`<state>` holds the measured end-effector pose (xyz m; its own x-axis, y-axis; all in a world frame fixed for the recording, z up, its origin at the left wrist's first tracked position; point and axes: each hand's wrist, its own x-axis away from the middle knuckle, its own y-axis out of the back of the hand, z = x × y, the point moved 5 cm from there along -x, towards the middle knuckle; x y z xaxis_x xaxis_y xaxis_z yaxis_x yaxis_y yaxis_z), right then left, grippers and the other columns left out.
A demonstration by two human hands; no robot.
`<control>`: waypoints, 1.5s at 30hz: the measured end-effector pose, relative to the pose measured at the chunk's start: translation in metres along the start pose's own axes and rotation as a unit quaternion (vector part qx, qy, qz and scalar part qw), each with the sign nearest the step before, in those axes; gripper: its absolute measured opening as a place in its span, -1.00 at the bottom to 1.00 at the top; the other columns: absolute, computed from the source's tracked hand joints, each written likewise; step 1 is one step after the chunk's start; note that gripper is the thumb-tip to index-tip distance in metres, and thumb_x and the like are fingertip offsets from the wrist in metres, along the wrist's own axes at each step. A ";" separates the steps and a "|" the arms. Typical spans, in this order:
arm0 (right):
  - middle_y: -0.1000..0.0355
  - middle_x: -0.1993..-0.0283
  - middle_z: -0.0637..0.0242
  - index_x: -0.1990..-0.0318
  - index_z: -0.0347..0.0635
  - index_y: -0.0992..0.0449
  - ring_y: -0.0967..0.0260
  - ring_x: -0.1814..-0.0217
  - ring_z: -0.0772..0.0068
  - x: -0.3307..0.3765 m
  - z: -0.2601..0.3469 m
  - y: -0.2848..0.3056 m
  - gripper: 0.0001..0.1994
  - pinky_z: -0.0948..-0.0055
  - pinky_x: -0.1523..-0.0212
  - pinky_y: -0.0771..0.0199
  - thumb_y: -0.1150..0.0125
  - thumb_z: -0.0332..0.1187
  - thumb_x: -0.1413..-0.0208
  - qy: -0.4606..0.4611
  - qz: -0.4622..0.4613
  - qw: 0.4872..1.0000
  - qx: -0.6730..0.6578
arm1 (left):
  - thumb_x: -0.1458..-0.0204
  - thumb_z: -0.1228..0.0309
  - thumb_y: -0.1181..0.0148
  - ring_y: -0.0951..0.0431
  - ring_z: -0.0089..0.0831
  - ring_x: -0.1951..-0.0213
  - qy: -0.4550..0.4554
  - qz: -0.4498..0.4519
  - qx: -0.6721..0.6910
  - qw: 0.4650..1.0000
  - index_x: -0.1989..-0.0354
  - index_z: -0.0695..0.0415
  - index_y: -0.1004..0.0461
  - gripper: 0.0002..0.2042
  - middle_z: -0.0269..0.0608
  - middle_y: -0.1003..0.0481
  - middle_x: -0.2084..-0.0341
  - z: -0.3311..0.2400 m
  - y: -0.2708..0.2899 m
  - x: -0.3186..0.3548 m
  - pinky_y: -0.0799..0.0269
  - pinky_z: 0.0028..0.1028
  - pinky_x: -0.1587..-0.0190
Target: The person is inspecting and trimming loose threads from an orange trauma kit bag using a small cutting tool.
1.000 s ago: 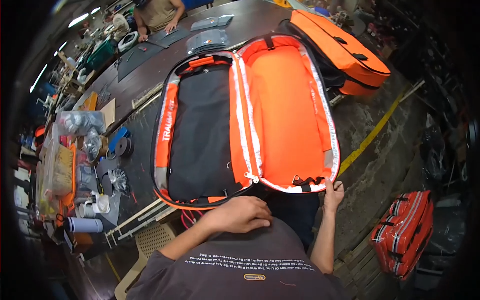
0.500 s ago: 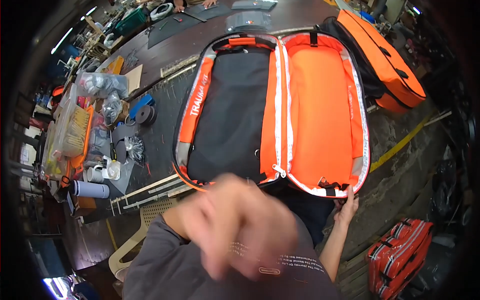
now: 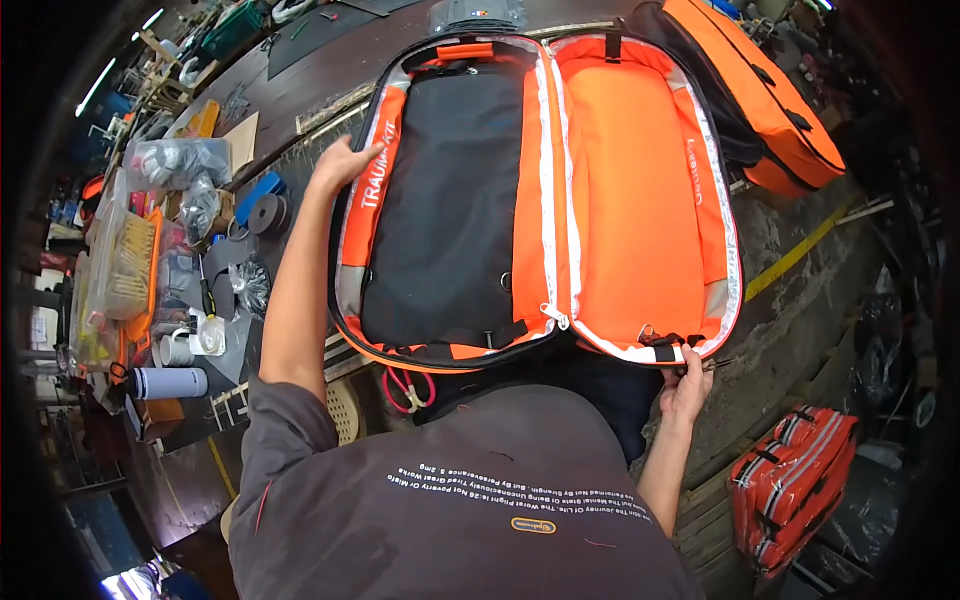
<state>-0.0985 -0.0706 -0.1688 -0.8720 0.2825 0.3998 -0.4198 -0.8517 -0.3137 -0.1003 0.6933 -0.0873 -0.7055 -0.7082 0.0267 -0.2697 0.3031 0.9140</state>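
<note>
A large orange and black zippered kit bag (image 3: 720,285) lies unzipped and spread flat in front of me. Its left half has a black inner panel (image 3: 445,190), and its right half has a bright orange one (image 3: 640,200). White zipper tape runs down the middle, with a zipper pull (image 3: 555,317) near the front. My left hand (image 3: 347,160) grips the left side wall, its thumb over the orange inner edge and its fingers hidden behind. At the front right corner, my right hand (image 3: 685,390) pinches the rim beside a black strap.
Red-handled scissors (image 3: 408,390) hang just below the bag's front edge. Left on the table are a plastic box (image 3: 128,265), tape rolls (image 3: 268,214), a mug (image 3: 175,350) and a white cylinder (image 3: 170,383). Another orange bag (image 3: 755,70) sits back right; a red wrapped bag (image 3: 795,485) lies lower right.
My left hand has swung from in front of my chest up to the bag's left wall and taken hold of it. My right hand stays at the front right corner.
</note>
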 end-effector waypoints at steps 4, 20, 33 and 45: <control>-0.58 0.05 0.37 -0.10 -0.09 -0.49 -0.62 0.15 0.43 0.006 0.007 -0.013 -0.65 0.37 0.21 -0.79 -0.36 -0.60 -0.20 0.051 0.021 0.998 -0.008 | -0.22 0.09 -0.46 -0.65 0.01 -0.24 0.082 0.050 0.188 0.977 -0.53 0.55 -0.19 -0.08 0.39 -0.53 -0.28 0.020 -0.023 0.000 -0.53 -0.18 -0.31; -0.27 0.26 0.61 0.28 -0.03 -0.30 -0.20 0.25 0.77 -0.007 0.218 -0.253 -0.63 0.66 0.19 -0.29 -0.47 -0.62 -0.18 0.424 0.254 0.854 0.163 | -0.37 0.13 -0.33 -0.69 -0.53 0.28 0.001 -0.087 0.358 0.930 0.07 0.32 -0.73 -0.60 -0.17 -0.77 0.25 0.070 0.063 0.083 -0.57 -0.41 0.15; -0.27 0.36 0.58 0.36 0.03 -0.27 -0.22 0.38 0.69 -0.108 0.051 -0.116 -0.62 0.51 0.35 -0.29 -0.47 -0.40 -0.33 0.230 0.104 0.964 0.085 | -0.29 0.14 -0.34 -0.70 0.00 -0.09 -0.190 -0.225 0.014 0.955 -0.31 0.12 -0.58 -0.51 0.09 -0.68 -0.05 -0.077 0.070 0.145 -0.58 -0.14 -0.19; -0.59 0.39 0.51 0.11 -0.36 -0.78 -0.35 0.40 0.77 0.057 -0.064 -0.147 -0.73 0.58 0.36 -0.40 -0.55 -0.27 -0.27 0.055 0.373 0.870 0.319 | -0.07 0.11 -0.55 -0.76 -0.09 0.24 -0.336 0.110 0.066 0.933 -0.01 0.15 -0.70 -0.56 -0.06 -0.72 0.23 -0.251 -0.044 0.326 -0.65 -0.18 0.13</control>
<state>-0.1030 0.0992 -0.1551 -0.8751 -0.4433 0.1941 0.4677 -0.8777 0.1041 -0.1540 0.2894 -0.0174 -0.9930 -0.0729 -0.0926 -0.1167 0.5016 0.8572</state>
